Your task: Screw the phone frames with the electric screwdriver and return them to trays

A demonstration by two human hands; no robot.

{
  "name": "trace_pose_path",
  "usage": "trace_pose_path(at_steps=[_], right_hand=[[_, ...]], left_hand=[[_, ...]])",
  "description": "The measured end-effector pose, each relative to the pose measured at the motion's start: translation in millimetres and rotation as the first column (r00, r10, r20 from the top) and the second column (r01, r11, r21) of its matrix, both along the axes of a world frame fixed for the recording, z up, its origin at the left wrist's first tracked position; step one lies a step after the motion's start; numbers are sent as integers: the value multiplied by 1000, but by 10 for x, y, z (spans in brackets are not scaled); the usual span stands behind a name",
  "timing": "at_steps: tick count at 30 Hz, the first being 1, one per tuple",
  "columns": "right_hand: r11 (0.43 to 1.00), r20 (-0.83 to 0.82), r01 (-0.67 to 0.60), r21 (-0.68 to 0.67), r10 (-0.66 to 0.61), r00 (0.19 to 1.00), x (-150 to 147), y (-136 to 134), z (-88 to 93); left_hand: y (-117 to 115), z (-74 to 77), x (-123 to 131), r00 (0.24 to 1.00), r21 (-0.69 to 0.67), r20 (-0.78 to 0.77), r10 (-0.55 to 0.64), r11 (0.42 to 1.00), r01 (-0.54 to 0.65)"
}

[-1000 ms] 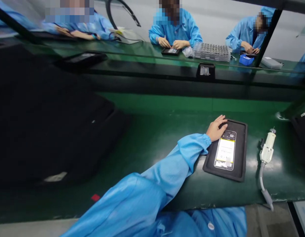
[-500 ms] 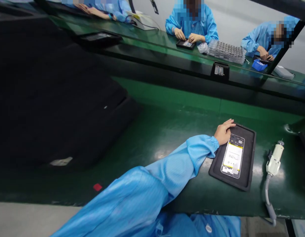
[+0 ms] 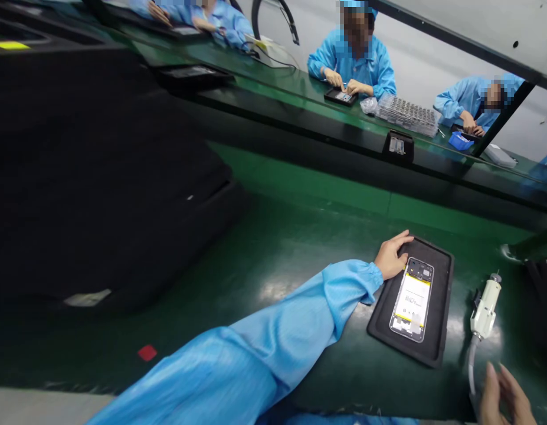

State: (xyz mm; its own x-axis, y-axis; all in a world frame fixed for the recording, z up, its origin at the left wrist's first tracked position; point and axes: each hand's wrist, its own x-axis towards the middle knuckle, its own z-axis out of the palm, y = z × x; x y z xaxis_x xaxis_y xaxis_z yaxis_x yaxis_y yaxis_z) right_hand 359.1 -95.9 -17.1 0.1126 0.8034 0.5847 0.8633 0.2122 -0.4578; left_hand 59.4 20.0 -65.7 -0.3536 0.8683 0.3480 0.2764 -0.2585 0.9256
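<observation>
My left hand [image 3: 392, 258], in a blue sleeve, holds the upper left edge of a black tray [image 3: 376, 326], its thumb over the rim. Inside the tray lies an opened smartphone [image 3: 412, 300], with a white battery label, yellow strips and a dark camera area at its top. At the lower right corner my right hand [image 3: 505, 395] is partly in view, thumb and fingers apart, holding nothing. It is close to the grey cable of a white handheld tool [image 3: 484, 310] that lies on the table right of the tray.
A large black covered stack [image 3: 100, 177] fills the left side. A red tag [image 3: 147, 353] lies on the green table [image 3: 238, 307]. Beyond a raised rail, co-workers in blue work at another bench. A smaller black tray [image 3: 398, 146] and clear plastic trays [image 3: 408, 115] stand there.
My right hand has come into view at the lower right. My left hand stays at the tray edge. The whole view has shifted slightly, so the tray appears lower.
</observation>
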Motion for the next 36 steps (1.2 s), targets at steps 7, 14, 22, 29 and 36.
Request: trace_pose_path(at_steps=[7,14,22,29,36], right_hand=[[942,103,-188,278,165,981,-420,220,-7],[977,31,-181,109,178,983,-187,167,-39],[948,83,-302,99,295,952,-658,132,210],[917,460,-329,-226,399,793,-1471,-6,119],[898,320,-375,-229,433,843,-1356,34,147]], left_hand=[[-274,107,-60,999,-20,-51,-18,1000,17],[-300,154,-72,998,-38,-66,-22,999,20],[-291,160,-62,998,-66,-50,-36,997,33],[-288,143,-56,998,-61,-60,-29,998,25],[-295,144,-53,998,-50,-56,-21,999,19]])
